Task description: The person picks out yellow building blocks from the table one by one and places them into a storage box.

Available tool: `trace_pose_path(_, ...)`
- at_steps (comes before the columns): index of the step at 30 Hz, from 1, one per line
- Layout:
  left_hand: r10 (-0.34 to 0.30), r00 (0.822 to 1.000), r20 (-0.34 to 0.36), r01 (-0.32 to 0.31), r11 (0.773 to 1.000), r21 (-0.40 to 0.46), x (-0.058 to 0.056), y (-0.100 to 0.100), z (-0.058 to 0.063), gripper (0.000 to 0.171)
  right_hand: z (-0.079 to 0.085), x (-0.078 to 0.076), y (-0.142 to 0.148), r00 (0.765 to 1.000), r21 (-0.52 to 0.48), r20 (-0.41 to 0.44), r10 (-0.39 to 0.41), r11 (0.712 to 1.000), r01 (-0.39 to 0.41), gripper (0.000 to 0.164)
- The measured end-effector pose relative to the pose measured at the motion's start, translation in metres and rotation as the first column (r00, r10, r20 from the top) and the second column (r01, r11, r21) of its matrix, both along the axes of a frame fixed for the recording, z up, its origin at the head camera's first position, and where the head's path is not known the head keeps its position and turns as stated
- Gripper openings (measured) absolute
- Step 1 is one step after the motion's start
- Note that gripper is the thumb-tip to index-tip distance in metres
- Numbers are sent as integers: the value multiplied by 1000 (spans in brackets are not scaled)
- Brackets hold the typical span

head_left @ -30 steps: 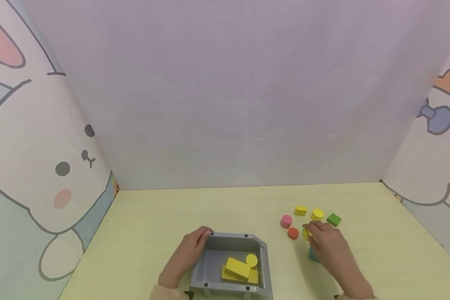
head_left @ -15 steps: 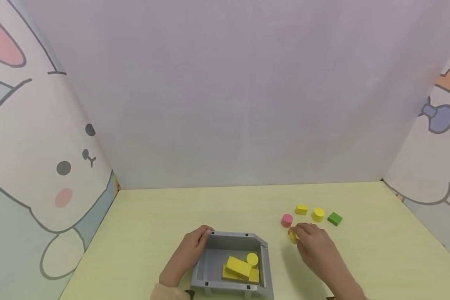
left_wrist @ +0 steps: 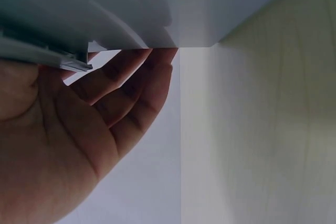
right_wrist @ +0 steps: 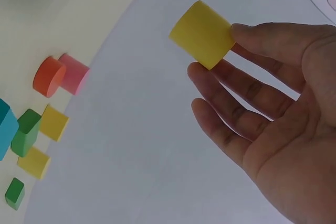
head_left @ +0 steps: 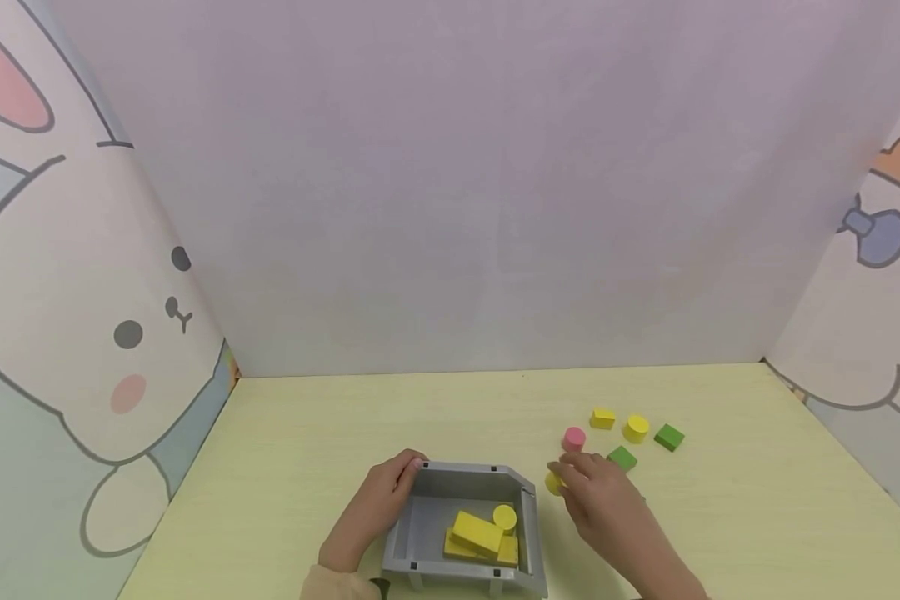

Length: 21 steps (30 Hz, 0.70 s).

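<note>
My left hand point(head_left: 375, 504) grips the left side of a grey plastic bin point(head_left: 423, 529) at its far corner, thumb over the rim; in the left wrist view its fingers point(left_wrist: 139, 108) reach behind the bin wall. Inside the bin lie two yellow rectangular blocks point(head_left: 477, 534), one slanted across the other, and a yellow round block point(head_left: 505, 518). To the right of the bin, my right hand point(head_left: 611, 508) pinches a yellow cylinder block point(head_left: 554, 483) between thumb and fingertips. The right wrist view shows this cylinder point(right_wrist: 202, 35) held up, away from the other blocks.
Beyond the right hand are a pink cylinder point(head_left: 574, 438), a small yellow block point(head_left: 603, 418), a yellow cylinder point(head_left: 636, 429) and two green blocks point(head_left: 670, 437). A red cylinder point(right_wrist: 48, 77) and a blue block point(right_wrist: 6, 127) show in the right wrist view. A pale wall point(head_left: 487, 208) stands behind.
My right hand has moved left toward the bin, carrying the yellow cylinder away from the other blocks. A green block it covered now shows. The left hand stays on the bin.
</note>
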<state>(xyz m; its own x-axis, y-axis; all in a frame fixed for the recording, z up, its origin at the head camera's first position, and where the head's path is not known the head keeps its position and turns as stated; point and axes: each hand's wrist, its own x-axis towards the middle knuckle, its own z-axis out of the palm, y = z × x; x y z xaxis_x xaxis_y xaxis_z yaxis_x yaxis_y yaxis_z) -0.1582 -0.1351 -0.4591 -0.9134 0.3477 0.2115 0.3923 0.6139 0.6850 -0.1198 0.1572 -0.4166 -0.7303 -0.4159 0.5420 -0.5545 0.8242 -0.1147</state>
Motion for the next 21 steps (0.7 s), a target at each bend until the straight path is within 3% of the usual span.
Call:
trace_pose_path(7, -1, 1000, 2, 1, 1000, 2, -1, 0, -1, 26, 0, 4, -15, 999, 16, 27, 36, 999, -36, 30)
trace_pose_path(14, -3, 1000, -2, 3, 1000, 0, -2, -1, -3, 28, -1, 6, -28, 992, 41, 113, 46, 998, -51, 28)
trace_pose_path(21, 0, 1000, 2, 0, 1000, 0, -2, -1, -3, 28, -6, 5, -41, 980, 35, 169, 105, 993, -112, 29)
